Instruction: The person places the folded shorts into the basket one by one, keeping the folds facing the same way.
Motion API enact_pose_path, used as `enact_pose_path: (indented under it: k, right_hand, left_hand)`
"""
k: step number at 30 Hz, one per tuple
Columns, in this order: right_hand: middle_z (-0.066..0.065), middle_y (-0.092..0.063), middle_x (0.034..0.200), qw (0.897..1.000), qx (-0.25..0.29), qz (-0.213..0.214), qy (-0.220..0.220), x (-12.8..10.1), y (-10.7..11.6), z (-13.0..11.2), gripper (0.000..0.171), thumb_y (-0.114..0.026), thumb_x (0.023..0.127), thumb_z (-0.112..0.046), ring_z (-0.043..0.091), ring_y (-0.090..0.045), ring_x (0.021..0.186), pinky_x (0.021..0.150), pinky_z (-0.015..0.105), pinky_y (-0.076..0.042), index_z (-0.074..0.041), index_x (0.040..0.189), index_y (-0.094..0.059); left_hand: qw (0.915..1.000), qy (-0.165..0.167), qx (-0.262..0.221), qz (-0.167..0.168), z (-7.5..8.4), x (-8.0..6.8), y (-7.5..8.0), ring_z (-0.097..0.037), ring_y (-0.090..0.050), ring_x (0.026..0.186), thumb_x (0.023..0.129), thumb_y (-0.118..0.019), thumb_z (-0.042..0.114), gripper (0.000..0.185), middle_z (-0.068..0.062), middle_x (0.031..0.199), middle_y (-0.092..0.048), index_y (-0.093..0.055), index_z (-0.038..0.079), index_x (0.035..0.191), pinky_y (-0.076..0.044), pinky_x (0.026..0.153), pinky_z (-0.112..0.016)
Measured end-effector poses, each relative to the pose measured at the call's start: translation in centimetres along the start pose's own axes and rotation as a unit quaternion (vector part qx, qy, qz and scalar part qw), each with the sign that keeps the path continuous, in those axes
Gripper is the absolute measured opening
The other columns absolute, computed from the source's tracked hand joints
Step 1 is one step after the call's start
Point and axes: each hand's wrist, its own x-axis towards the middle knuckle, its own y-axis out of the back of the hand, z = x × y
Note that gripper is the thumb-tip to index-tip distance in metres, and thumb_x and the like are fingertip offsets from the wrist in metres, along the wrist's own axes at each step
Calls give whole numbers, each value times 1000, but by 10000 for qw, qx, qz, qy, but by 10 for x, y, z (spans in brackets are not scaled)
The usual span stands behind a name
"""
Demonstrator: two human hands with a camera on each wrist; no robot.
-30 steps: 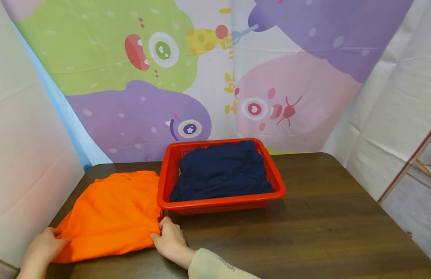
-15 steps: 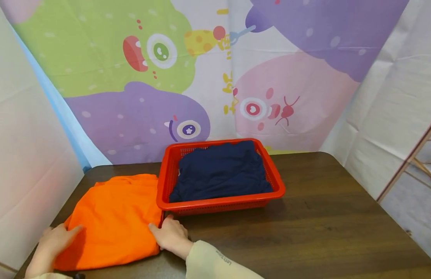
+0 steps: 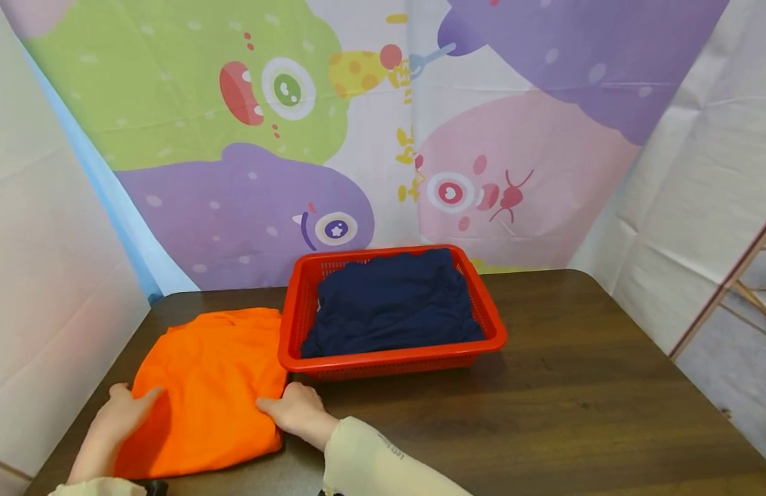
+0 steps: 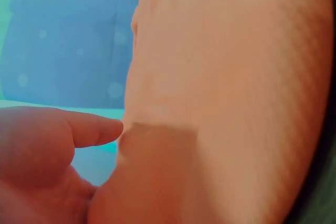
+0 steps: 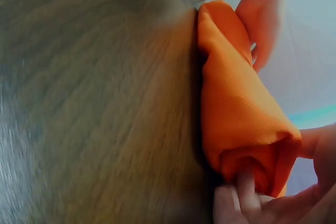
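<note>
A folded orange cloth (image 3: 203, 386) lies on the table left of a red basket (image 3: 392, 358). My left hand (image 3: 119, 417) grips its left side, thumb over the top; the fingers are partly hidden behind the edge. In the left wrist view the thumb (image 4: 97, 128) meets the cloth (image 4: 210, 77). At the right side, just in front of the basket's corner, my right hand (image 3: 299, 411) pinches the cloth. The right wrist view shows fingers (image 5: 247, 190) tucked into the open end of the fold, with the thumb on the opposite side.
Inside the basket lies dark navy cloth (image 3: 395, 303). The brown table (image 3: 544, 399) stretches to the right. Behind it hangs a cartoon-printed curtain (image 3: 284, 207), and white sheets (image 3: 54, 275) close in the sides.
My left hand has slid inward to the right from the front left corner, drawing the cloth's left edge in. The cloth is narrower. My right hand stays at the right edge.
</note>
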Motion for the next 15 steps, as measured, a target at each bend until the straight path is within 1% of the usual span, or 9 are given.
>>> enact_pose_path:
  k: [2,4,6,9,11,14,15]
  right_hand:
    - [9,-59,84,9999,65,71,95,0,-1,0,43,-66,75,-41,23,-55,79,74,31,-45,0,90,-62]
    - [10,-58,89,9998,143,113,117,-1,-2,1,41,-68,75,-36,23,-54,83,77,31,-45,1,91,-62]
    - [10,-58,90,9992,335,170,97,-2,-3,1,38,-68,74,-32,23,-54,84,78,31,-45,1,92,-61]
    - [8,-57,88,9948,1006,141,21,-4,-4,1,31,-67,74,-23,21,-53,81,75,32,-46,1,92,-59]
    - [7,-56,86,9864,1642,59,-49,-4,-6,1,28,-66,73,-17,21,-52,79,74,33,-45,0,93,-58]
    - [9,-55,94,9652,2602,-61,-257,-4,-9,0,34,-64,71,-11,24,-52,87,81,39,-45,3,101,-55]
    - [12,-55,100,9575,2865,-78,-314,-4,-10,0,40,-63,71,-9,25,-52,92,85,41,-43,5,106,-53]
  left_hand:
    - [9997,-62,189,-103,1,1,-2,-59,-34,106,93,-26,48,83,-50,117,-27,-14,-30,120,-33,90,-59]
    - [9989,-144,405,-179,2,1,-4,-57,-40,102,93,-25,50,83,-47,115,-33,-24,-30,116,-36,87,-57]
    - [9981,-199,536,-244,3,2,-5,-55,-44,99,93,-24,52,84,-46,114,-37,-29,-29,114,-39,84,-55]
    - [9977,-211,580,-283,5,2,-8,-49,-50,92,90,-25,58,89,-43,110,-44,-35,-27,113,-42,79,-52]
    - [9977,-203,572,-293,6,2,-8,-43,-53,86,89,-26,61,90,-40,105,-49,-41,-25,110,-43,76,-50]
    - [9976,-320,569,-225,7,0,-9,-35,-56,78,89,-29,59,83,-34,96,-55,-51,-19,102,-44,71,-47]
    - [9974,-365,587,-188,7,0,-10,-34,-56,77,90,-30,57,80,-33,94,-56,-53,-18,100,-44,71,-46]
